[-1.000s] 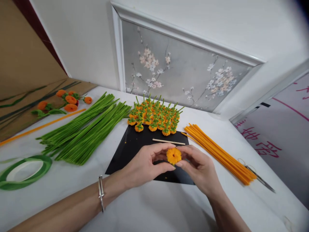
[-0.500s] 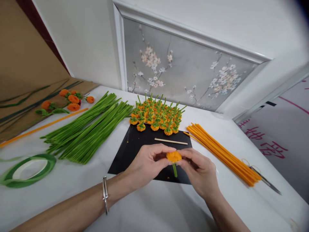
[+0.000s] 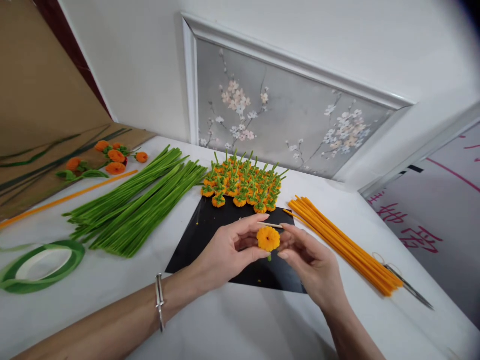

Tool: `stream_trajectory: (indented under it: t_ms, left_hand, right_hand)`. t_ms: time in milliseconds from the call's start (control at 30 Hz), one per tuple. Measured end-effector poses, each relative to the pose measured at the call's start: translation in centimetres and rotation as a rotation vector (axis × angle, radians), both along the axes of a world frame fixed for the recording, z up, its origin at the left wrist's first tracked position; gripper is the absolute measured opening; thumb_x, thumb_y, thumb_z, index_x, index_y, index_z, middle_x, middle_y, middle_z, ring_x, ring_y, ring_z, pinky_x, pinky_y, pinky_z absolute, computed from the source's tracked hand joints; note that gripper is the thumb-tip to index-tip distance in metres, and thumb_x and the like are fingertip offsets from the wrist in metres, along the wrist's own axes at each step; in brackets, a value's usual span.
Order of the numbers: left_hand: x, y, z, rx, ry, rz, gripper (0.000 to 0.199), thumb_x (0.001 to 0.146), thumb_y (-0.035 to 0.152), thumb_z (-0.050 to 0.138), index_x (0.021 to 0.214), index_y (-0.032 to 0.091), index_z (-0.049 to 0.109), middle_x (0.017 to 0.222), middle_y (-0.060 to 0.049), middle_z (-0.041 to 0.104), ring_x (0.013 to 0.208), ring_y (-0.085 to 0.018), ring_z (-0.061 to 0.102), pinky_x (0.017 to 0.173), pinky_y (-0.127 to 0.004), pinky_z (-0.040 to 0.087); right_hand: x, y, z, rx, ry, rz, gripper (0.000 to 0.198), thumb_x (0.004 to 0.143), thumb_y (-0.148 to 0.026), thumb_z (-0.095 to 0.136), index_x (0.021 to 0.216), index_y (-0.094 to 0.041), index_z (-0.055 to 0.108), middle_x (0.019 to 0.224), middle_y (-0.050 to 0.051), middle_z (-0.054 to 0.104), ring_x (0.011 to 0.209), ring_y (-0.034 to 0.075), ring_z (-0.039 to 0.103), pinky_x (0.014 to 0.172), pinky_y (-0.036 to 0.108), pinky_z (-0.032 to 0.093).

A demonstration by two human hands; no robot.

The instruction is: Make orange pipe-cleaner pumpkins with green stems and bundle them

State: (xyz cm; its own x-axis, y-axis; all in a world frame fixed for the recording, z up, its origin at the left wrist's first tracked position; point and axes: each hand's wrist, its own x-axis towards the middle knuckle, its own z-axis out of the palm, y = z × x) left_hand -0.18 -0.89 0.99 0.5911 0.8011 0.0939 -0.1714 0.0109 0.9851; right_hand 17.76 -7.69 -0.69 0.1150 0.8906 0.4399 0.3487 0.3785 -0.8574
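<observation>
Holding: one orange flower [image 3: 268,245], lodged between the thumb and fingers of my left hand [image 3: 219,252], narrow grip, thumb at its lower edge. Flower's face turned toward my near side; green stem [image 3: 269,258], only its lower end showing beneath the head, so its full slant I cannot tell. My right hand [image 3: 317,262]: just right of the flower, thumb and index finger parted; whether its other fingers touch the bloom or stem, I cannot tell. Nearer hand: left, since it bears the flower.

Beneath and beyond: black sheet [image 3: 213,227], with a pale stick [image 3: 270,225] lying left to right just beyond the flower, partly hidden by my fingers. Far: cluster of finished flowers [image 3: 242,187], stems up. Right: orange pipe cleaners [image 3: 345,245], bundled. Left: green pipe cleaners [image 3: 138,210], heaped; nearer, green tape roll [image 3: 77,254].
</observation>
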Motion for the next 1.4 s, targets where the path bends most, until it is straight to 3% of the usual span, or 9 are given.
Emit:
stream_trajectory:
  t_ms: [167,367,567,733,833,967,1100,1267,1400]
  left_hand:
    - [0.1,-0.3,-0.3,-0.005,0.021,-0.054,0.049,0.07,0.01,0.071,0.117,0.019,0.064,0.114,-0.003,0.07,0.104,-0.02,0.066,0.096,-0.031,0.052]
    - [0.2,-0.4,-0.4,0.077,0.081,0.01,0.036,0.073,0.016,0.071,0.109,0.018,0.069,0.103,-0.002,0.074,0.094,-0.019,0.069,0.088,-0.029,0.056]
    - [0.2,-0.2,-0.7,0.201,0.173,0.092,0.026,0.076,0.021,0.07,0.101,0.018,0.074,0.098,-0.002,0.075,0.088,-0.018,0.07,0.084,-0.027,0.057]
    - [0.1,-0.3,-1.2,0.217,0.189,0.106,0.026,0.077,0.023,0.069,0.102,0.018,0.074,0.099,-0.004,0.075,0.089,-0.02,0.07,0.084,-0.029,0.057]
    - [0.2,-0.1,-1.3,0.168,0.157,0.064,0.033,0.077,0.024,0.069,0.11,0.018,0.07,0.104,-0.004,0.074,0.094,-0.021,0.069,0.088,-0.031,0.056]
    - [0.3,0.2,-1.1,0.089,0.085,0.05,0.049,0.074,0.02,0.071,0.122,0.017,0.061,0.117,-0.006,0.069,0.102,-0.021,0.067,0.093,-0.032,0.054]
    - [0.0,0.3,-1.0,0.205,0.137,0.077,0.047,0.076,0.017,0.068,0.122,0.018,0.061,0.116,-0.006,0.069,0.102,-0.02,0.066,0.094,-0.032,0.052]
    - [-0.3,0.3,-1.1,0.406,0.246,0.068,0.04,0.081,0.017,0.062,0.12,0.023,0.064,0.117,-0.004,0.067,0.101,-0.02,0.065,0.092,-0.03,0.052]
    - [-0.4,0.4,-1.5,0.391,0.274,0.056,0.053,0.08,0.018,0.063,0.132,0.024,0.053,0.115,-0.004,0.068,0.095,-0.018,0.067,0.091,-0.032,0.052]
  right_hand:
    - [-0.2,0.0,0.3,0.065,-0.17,-0.072,0.025,0.081,-0.018,0.067,0.105,-0.026,0.068,0.087,0.002,0.069,0.077,0.015,0.065,0.07,0.026,0.054]
    - [-0.8,0.0,0.4,0.137,-0.309,-0.106,0.016,0.085,-0.018,0.063,0.098,-0.023,0.071,0.09,0.005,0.07,0.077,0.017,0.067,0.068,0.027,0.057]
    - [-1.2,0.0,0.2,0.345,-0.512,-0.176,0.022,0.087,-0.01,0.056,0.099,-0.021,0.072,0.09,0.007,0.072,0.076,0.017,0.069,0.068,0.026,0.059]
    - [-1.5,0.0,-0.4,0.395,-0.566,-0.192,0.028,0.088,-0.009,0.053,0.105,-0.024,0.07,0.092,0.007,0.072,0.078,0.018,0.069,0.068,0.028,0.06]
    - [-1.4,0.2,-0.4,0.322,-0.517,-0.151,0.027,0.09,-0.013,0.052,0.109,-0.022,0.069,0.096,0.008,0.071,0.083,0.018,0.069,0.074,0.028,0.059]
    - [-0.4,0.4,-0.1,0.116,-0.395,-0.108,0.033,0.088,-0.018,0.057,0.119,-0.022,0.064,0.104,0.008,0.07,0.09,0.019,0.068,0.079,0.03,0.058]
    - [0.3,0.4,0.0,-0.023,-0.152,-0.12,0.032,0.085,-0.026,0.061,0.117,-0.022,0.064,0.093,0.005,0.07,0.076,0.016,0.067,0.072,0.03,0.058]
    - [-0.9,0.4,0.2,-0.169,0.164,-0.062,0.024,0.085,-0.035,0.061,0.101,-0.017,0.067,0.064,-0.001,0.064,0.054,0.012,0.061,0.057,0.027,0.055]
    - [-1.7,0.8,0.1,-0.291,0.297,-0.031,0.03,0.083,-0.044,0.063,0.092,-0.016,0.063,0.059,0.0,0.065,0.051,0.013,0.061,0.053,0.027,0.055]
